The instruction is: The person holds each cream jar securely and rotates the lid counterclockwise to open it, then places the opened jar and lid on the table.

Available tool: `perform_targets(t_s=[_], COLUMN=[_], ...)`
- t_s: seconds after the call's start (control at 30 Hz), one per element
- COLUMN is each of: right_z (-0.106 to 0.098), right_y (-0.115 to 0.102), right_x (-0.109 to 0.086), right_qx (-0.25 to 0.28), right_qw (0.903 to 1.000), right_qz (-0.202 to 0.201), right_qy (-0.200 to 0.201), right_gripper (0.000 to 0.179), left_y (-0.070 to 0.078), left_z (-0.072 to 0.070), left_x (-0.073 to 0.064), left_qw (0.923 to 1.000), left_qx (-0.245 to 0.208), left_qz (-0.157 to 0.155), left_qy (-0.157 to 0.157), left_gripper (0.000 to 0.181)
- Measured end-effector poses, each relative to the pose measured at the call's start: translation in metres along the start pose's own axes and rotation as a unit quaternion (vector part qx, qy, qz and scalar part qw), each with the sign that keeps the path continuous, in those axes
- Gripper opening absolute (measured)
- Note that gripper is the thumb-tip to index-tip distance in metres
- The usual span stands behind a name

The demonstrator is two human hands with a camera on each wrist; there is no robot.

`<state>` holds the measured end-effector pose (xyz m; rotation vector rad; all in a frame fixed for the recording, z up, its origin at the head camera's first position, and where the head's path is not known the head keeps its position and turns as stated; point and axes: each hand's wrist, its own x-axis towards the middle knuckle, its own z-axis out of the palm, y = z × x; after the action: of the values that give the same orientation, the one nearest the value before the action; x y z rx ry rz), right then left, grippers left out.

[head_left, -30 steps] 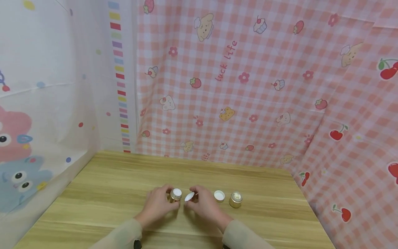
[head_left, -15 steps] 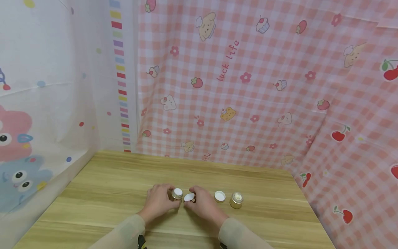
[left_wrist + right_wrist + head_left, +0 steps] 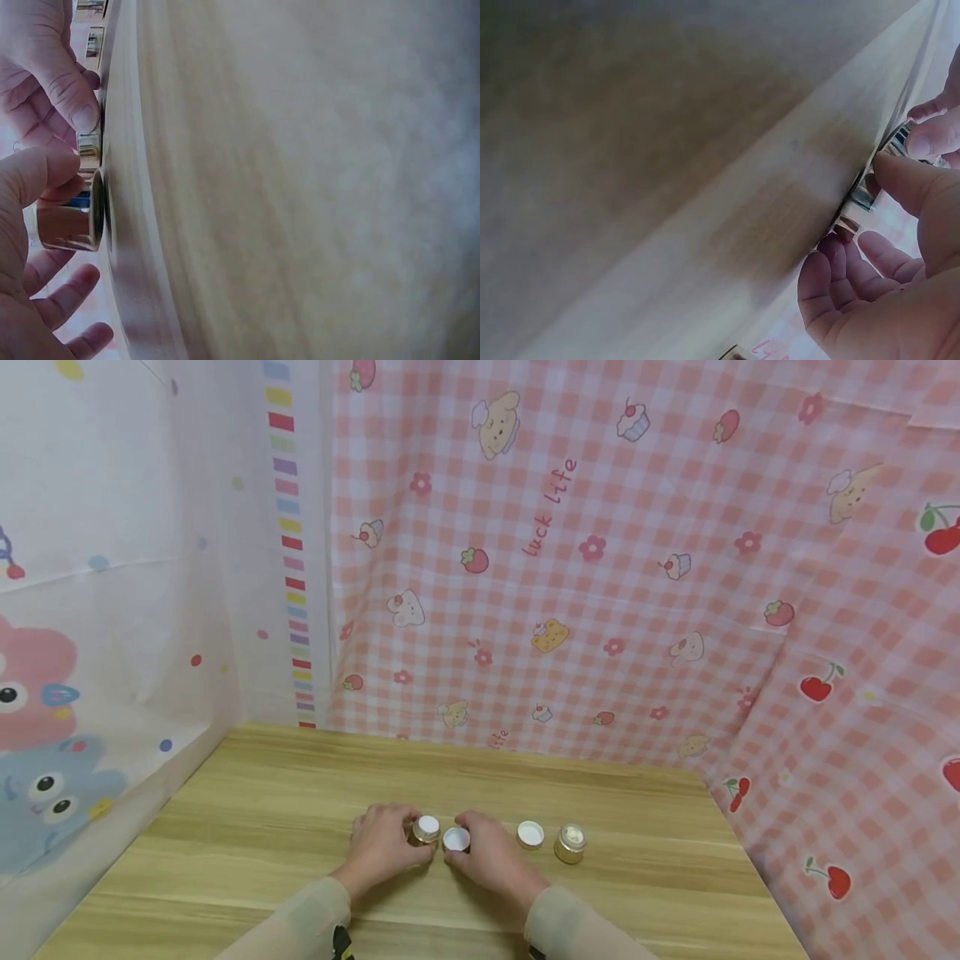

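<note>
My left hand [image 3: 386, 842] holds a small gold jar [image 3: 424, 829] upright on the table, its top showing a white disc. In the left wrist view, the thumb and fingers are around the shiny jar [image 3: 69, 225]. Just to the right, my right hand [image 3: 489, 852] pinches a round lid [image 3: 456, 839] between thumb and fingers, white inside facing up. The lid lies at table level beside the jar, apart from it. The right wrist view shows the lid's gold side [image 3: 864, 193] partly hidden by the thumb.
A second lid [image 3: 530, 835] lies white inside up, right of my right hand. Beyond it stands an uncovered gold jar [image 3: 570, 844] with pale cream in it. Patterned cloths [image 3: 525, 568] hang behind and beside the wooden table [image 3: 660, 893].
The lid in my right hand has turned from tilted on edge to flat, white inside up, and come down to the table. My left hand keeps its grip on the jar.
</note>
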<state>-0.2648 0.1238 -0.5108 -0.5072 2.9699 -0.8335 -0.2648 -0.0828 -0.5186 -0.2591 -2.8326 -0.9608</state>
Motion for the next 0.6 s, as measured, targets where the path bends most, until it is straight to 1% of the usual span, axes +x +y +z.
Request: perform_targets(t_s=[0.17, 0.23, 0.33, 0.43, 0.53, 0.6], right_z=[0.0, -0.001, -0.006, -0.014, -0.025, -0.035], right_y=[0.002, 0.003, 0.001, 0.0, 0.005, 0.013], right_x=[0.0, -0.002, -0.008, -0.023, -0.045, -0.062], right_qx=[-0.004, 0.0, 0.013, 0.031, 0.036, 0.023], right_qw=[0.9999, 0.9999, 0.9996, 0.9991, 0.9986, 0.9979], right_qz=[-0.008, -0.013, -0.019, -0.028, -0.039, -0.06], right_qy=[0.007, 0.011, 0.013, 0.009, -0.003, -0.009], right_gripper=[0.057, 0.059, 0.06, 0.06, 0.059, 0.057], left_y=[0.0, 0.0, -0.002, -0.006, -0.017, -0.026], left_z=[0.001, 0.001, -0.003, -0.008, -0.017, -0.026], left_x=[0.001, 0.0, -0.003, -0.012, -0.023, -0.033], left_qw=[1.0, 0.9999, 0.9998, 0.9997, 0.9997, 0.9994], left_qx=[-0.005, -0.004, -0.001, -0.003, 0.01, 0.029], left_qz=[-0.003, -0.003, 0.003, 0.005, 0.005, 0.01], left_qy=[-0.006, -0.01, -0.019, -0.025, -0.023, -0.018], left_gripper=[0.048, 0.055, 0.069, 0.079, 0.08, 0.081])
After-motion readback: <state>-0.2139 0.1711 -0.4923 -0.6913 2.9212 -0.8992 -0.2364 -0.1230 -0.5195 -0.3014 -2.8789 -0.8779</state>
